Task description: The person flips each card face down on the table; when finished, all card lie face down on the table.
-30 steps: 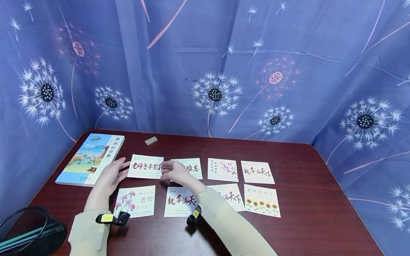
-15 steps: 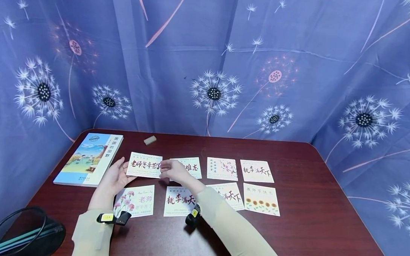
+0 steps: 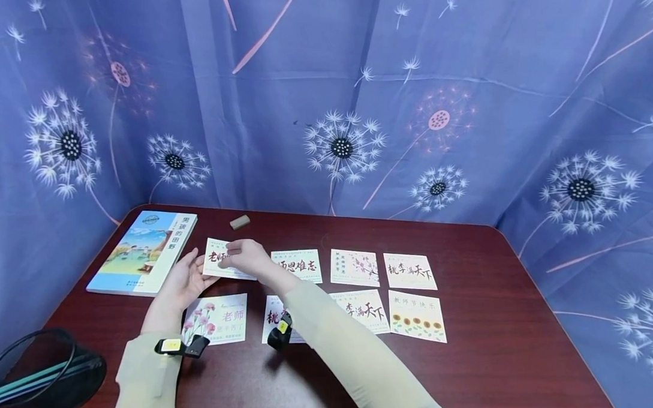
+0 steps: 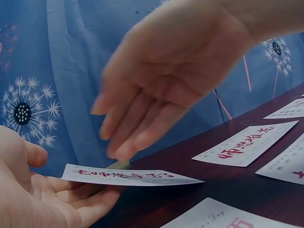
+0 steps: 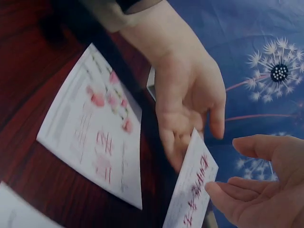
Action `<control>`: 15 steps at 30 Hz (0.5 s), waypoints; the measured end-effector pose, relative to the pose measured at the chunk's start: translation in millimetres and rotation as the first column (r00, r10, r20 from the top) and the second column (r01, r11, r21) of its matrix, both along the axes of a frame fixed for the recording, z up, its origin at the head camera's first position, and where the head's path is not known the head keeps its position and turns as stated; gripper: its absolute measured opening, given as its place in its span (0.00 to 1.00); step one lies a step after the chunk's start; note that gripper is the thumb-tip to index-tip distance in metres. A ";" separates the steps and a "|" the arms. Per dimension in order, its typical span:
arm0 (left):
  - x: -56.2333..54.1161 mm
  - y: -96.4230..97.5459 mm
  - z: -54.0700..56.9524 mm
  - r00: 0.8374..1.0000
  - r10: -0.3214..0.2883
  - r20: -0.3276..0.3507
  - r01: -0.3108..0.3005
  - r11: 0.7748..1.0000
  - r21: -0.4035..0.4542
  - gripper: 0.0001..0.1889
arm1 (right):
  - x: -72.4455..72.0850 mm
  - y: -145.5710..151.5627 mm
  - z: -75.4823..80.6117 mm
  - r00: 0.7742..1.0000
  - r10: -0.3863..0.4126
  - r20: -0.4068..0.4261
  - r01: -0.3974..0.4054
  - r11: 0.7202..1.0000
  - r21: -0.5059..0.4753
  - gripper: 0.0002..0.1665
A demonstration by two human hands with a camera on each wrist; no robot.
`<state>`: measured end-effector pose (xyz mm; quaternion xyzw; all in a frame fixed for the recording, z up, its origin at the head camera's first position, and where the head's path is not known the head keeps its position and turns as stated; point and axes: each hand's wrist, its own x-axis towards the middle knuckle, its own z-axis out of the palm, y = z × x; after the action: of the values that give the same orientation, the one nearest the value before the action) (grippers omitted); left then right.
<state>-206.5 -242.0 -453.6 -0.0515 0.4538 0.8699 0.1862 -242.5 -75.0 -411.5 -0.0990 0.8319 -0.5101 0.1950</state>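
Observation:
A white card with red brush lettering (image 3: 216,259) lies tilted on the fingers of my left hand (image 3: 182,284), which is turned palm up. In the left wrist view the card (image 4: 128,177) has its left end over those fingers, and the thumb stands apart from it. My right hand (image 3: 247,259) hovers over the same card with loosely extended fingers; a gap shows between them in the left wrist view. Just in front lies a card with pink flowers (image 3: 222,318). To the right is another red-lettered card (image 3: 299,267).
More cards lie in two rows to the right, including a sunflower card (image 3: 417,318) and a pink blossom card (image 3: 354,268). A book (image 3: 144,252) lies at the back left, near an eraser (image 3: 239,222). A black mesh pen holder (image 3: 68,387) stands front left.
My left hand has turned palm up and slid under the card's left end, lifting it into a tilt. The right hand has moved left from the card's right edge to above it.

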 end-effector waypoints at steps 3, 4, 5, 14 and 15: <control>-1.1 2.4 0.5 1.000 -0.017 -0.010 0.017 1.000 0.003 0.35 | -0.3 -5.6 -3.0 1.000 -0.017 0.004 0.017 1.000 0.011 0.30; -1.3 2.8 1.0 1.000 -0.020 -0.011 0.020 1.000 0.007 0.35 | -0.4 -6.3 -4.2 1.000 -0.020 0.007 0.020 1.000 0.005 0.30; -1.5 3.0 1.4 1.000 -0.023 -0.013 0.023 1.000 0.008 0.35 | -0.6 -6.7 -5.5 1.000 -0.022 0.009 0.022 1.000 -0.002 0.30; 4.0 0.9 18.1 1.000 0.015 -0.023 -0.014 0.999 0.043 0.36 | -2.8 -1.9 -8.0 1.000 -0.012 -0.014 0.010 0.990 -0.141 0.28; 4.7 1.1 21.4 0.999 0.018 -0.036 -0.016 0.999 0.048 0.37 | -3.0 -1.0 -6.7 0.999 -0.021 -0.024 0.017 0.988 -0.155 0.28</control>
<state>-201.8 -240.9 -432.2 -0.0352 0.4358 0.8828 0.1719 -245.5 -76.0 -418.2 -0.1125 0.7931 -0.5736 0.1710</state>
